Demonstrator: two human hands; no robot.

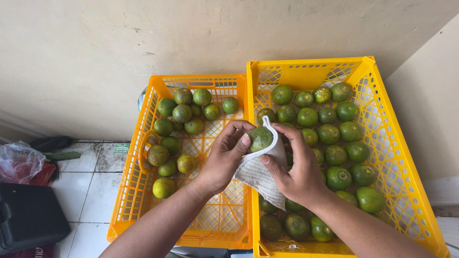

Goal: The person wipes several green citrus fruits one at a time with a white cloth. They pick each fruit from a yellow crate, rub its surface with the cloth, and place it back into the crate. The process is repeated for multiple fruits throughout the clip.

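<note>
While both hands' grip closes on a green orange (260,138), white cloth (260,174) hides its underside.

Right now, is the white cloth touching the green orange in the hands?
Touching. The head view shows the white cloth wrapped against the green orange, pressed by the right hand.

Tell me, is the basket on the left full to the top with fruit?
No, the left crate holds only some green fruit toward its far end, and its near part shows bare mesh.
</note>
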